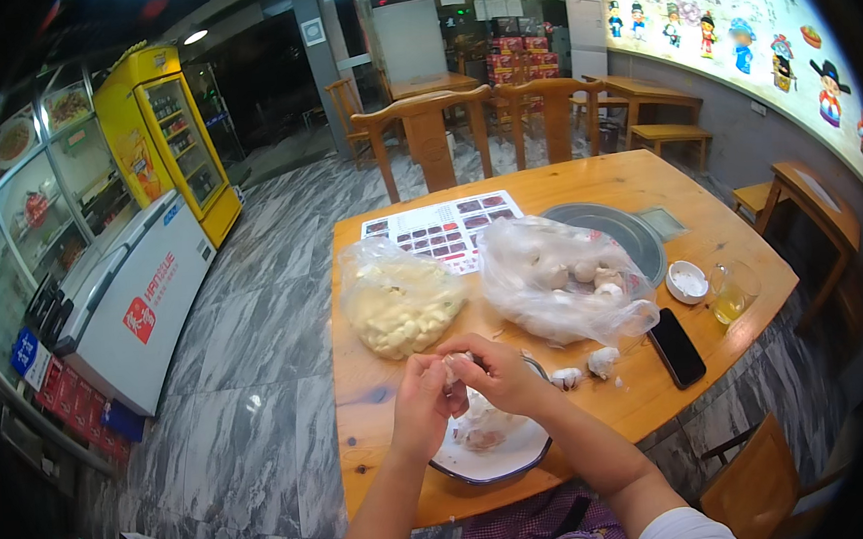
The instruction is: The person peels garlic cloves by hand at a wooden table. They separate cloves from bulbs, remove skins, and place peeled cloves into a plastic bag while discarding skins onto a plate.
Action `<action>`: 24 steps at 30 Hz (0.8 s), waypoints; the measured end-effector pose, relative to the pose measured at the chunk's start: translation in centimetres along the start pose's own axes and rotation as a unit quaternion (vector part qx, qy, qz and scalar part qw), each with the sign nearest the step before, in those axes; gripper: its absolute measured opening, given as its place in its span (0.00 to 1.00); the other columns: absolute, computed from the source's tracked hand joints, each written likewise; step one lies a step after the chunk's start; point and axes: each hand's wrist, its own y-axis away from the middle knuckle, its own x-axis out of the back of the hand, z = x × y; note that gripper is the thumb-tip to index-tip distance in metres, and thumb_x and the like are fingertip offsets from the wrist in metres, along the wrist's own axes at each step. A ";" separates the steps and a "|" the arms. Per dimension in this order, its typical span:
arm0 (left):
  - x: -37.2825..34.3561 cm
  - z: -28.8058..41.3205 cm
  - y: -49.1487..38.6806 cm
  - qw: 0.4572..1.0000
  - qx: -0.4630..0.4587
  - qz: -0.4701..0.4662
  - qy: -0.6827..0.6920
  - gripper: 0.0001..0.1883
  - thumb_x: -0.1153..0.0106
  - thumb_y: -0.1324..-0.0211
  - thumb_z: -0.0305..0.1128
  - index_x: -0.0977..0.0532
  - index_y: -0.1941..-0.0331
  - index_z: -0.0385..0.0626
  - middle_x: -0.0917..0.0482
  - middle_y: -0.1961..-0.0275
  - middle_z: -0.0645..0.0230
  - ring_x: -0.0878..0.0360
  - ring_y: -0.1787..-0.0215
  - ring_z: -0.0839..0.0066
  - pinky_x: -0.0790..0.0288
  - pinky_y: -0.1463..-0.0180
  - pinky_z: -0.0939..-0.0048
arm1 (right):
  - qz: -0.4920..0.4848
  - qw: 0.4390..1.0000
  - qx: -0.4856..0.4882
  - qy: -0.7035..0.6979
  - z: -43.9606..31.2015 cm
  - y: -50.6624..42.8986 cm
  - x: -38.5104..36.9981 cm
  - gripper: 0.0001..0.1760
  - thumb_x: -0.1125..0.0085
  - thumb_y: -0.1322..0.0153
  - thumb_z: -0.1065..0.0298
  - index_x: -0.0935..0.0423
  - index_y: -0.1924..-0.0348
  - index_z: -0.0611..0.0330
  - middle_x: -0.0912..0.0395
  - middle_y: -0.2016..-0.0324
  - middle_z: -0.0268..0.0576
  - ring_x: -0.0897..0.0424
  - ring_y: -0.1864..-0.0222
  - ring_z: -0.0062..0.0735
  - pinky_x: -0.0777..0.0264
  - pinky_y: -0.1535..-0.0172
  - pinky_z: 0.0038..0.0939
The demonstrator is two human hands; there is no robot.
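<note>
Both my left hand (426,396) and my right hand (501,375) pinch one small piece of garlic (452,364) between their fingertips, over a white bowl with a dark rim (492,467). Papery garlic skins lie in that bowl. Behind my left hand stands a clear plastic bag of peeled garlic cloves (403,308). A larger plastic bag (528,271) holding unpeeled garlic bulbs lies beyond my right hand. Loose garlic (602,363) rests on the wooden table to the right of the bowl.
A black phone (677,348), a small white dish (687,282) and a glass mug with yellow liquid (733,295) are at the table's right. A printed menu sheet (444,228) and a round grey inset (607,236) lie behind the bags. Wooden chairs (431,140) stand at the far edge.
</note>
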 end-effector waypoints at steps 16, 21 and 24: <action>0.2 -2.1 -0.2 0.978 -0.139 0.082 -0.131 0.10 0.49 0.35 0.33 0.35 0.61 0.39 0.22 0.67 0.63 0.27 0.74 0.80 0.30 0.71 0.78 | 0.016 0.971 -0.089 -0.221 1.3 0.6 1.4 0.12 0.39 0.34 0.76 0.25 0.58 0.67 0.21 0.65 0.39 0.23 0.67 0.21 0.28 0.65 0.21; 0.3 -1.9 0.0 0.978 -0.129 0.086 -0.141 0.08 0.50 0.34 0.32 0.34 0.60 0.40 0.23 0.67 0.66 0.30 0.73 0.83 0.34 0.71 0.81 | 0.010 0.968 -0.106 -0.227 1.5 0.7 1.7 0.09 0.40 0.34 0.76 0.25 0.61 0.67 0.22 0.67 0.39 0.24 0.71 0.21 0.27 0.67 0.21; 0.2 -1.6 -0.1 0.980 -0.117 0.083 -0.135 0.09 0.50 0.34 0.32 0.33 0.55 0.40 0.24 0.66 0.68 0.32 0.72 0.84 0.35 0.69 0.82 | 0.007 0.969 -0.108 -0.224 1.5 0.7 1.8 0.07 0.41 0.33 0.75 0.26 0.63 0.67 0.23 0.69 0.38 0.24 0.73 0.20 0.28 0.68 0.20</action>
